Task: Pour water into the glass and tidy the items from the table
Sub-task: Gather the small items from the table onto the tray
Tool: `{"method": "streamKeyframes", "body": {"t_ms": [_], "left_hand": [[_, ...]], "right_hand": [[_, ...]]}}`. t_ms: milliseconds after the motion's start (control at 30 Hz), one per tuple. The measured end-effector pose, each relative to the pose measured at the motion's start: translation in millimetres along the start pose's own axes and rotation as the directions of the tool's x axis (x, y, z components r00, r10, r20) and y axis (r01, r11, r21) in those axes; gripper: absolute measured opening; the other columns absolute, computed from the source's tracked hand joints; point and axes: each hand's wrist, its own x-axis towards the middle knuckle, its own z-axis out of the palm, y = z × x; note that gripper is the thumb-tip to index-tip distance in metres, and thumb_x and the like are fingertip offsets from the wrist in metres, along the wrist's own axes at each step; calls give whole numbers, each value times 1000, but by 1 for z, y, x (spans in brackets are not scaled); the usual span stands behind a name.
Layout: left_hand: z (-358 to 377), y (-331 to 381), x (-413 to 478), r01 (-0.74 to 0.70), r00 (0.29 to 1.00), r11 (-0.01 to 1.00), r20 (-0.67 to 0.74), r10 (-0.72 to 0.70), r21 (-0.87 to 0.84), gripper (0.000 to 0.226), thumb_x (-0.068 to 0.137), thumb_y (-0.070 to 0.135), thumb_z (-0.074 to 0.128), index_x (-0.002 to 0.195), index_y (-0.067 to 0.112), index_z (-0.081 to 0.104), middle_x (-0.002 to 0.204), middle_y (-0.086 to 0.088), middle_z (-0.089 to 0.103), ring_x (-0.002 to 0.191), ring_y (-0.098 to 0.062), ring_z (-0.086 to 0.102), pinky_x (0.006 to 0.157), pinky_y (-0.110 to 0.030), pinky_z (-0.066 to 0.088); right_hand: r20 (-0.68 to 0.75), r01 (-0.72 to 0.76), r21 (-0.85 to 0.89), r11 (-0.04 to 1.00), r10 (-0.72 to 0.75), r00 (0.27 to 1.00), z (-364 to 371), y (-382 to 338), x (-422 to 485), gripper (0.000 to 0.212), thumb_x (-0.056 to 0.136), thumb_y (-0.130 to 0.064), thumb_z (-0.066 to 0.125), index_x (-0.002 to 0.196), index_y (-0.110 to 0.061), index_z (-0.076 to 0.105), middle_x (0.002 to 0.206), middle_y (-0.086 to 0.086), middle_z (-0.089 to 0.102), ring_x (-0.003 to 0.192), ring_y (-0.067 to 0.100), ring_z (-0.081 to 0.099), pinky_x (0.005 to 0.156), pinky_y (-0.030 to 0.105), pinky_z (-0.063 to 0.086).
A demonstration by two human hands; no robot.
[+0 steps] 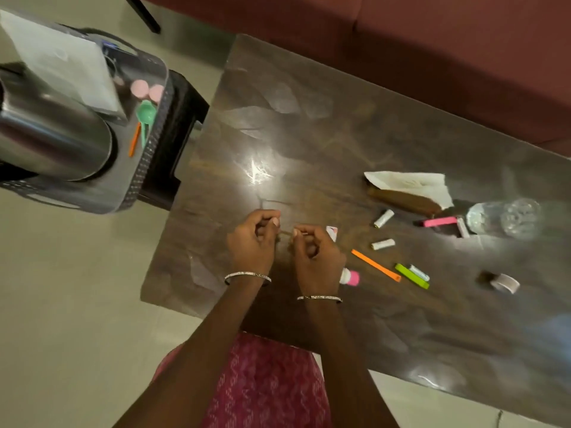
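I stand at the near edge of the dark brown glossy table (pixel 309 134) and place everything else by the clear ribbed drinking glass (pixel 506 217). It stands upright toward the right end of the table top. I cannot tell whether there is water in it, so I count the pouring as unsettled. The steel jug (pixel 52 134), which I take for the water vessel, sits in the grey plastic basket (pixel 148 156), well apart from the glass and beyond the table's opposite end.

Both my hands are well to the left of the glass, close together just above the table top. My left hand (pixel 253 242) has its fingers curled, with the thumb tip pressed against the forefinger. My right hand (pixel 316 254) is curled the same way. Between them they pinch a small thin piece (pixel 285 233) that is too blurred to name.

I judge the tidying to be only partly done. A green plastic spoon (pixel 145 114), an orange stick (pixel 134 140) and two pink round lids (pixel 146 89) lie in the basket.

Much is left on the table:
- A pink strip (pixel 440 221) lies just beside the glass on its left.
- Beyond the strip, a crumpled white tissue (pixel 408 182) lies over a brown wooden piece (pixel 404 200).
- Further left of the glass are two small white cylinders (pixel 384 218).
- Nearer to me than the glass is a roll of pale tape (pixel 505 283).
- Leftward from the tape are a lime-green strip (pixel 411 276), a long orange strip (pixel 375 265) and a white bottle with a pink cap (pixel 350 277).
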Motion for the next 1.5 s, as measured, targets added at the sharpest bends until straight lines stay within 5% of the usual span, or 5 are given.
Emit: {"method": "streamKeyframes", "body": {"t_ms": [333,567,833,1300,1500], "left_hand": [[84,15,-78,-223,940,958,301,162,182,14,86,10,65,94,16,75,88,1,72,78,-9,65,72,-20,51],[153,23,-89,-625,764,531,590,263,572,24,93,37,52,112,33,65,119,6,61,116,-22,50,96,-39,34],[187,12,-89,-646,763,273,605,227,712,26,94,22,47,109,22,68,125,-1,55,119,-26,47,95,-40,33],[198,10,-81,-729,666,169,628,403,664,4,72,24,76,71,23,72,83,7,68,84,-18,65,70,-30,50],[195,10,-82,-685,727,370,561,396,627,7,84,32,67,88,26,69,95,9,68,102,-18,59,83,-35,39]], "right_hand": [[-277,-265,-60,962,239,931,-120,95,-15,5,85,-20,72,87,-25,72,62,-12,62,55,0,59,69,27,53],[-340,-427,-148,892,360,869,-171,145,4,30,78,-8,68,108,-7,70,110,21,64,104,38,58,86,34,38],[-184,-395,-220,892,359,915,-172,178,23,49,74,-4,73,122,-6,63,120,15,62,112,33,54,95,36,38],[-226,-415,-80,906,389,893,-174,195,16,31,71,-6,81,99,-10,69,96,9,68,88,29,63,82,41,52],[-199,-384,-115,916,357,913,-179,197,14,20,73,-7,83,90,-6,72,95,13,68,86,28,64,67,13,33]]}}
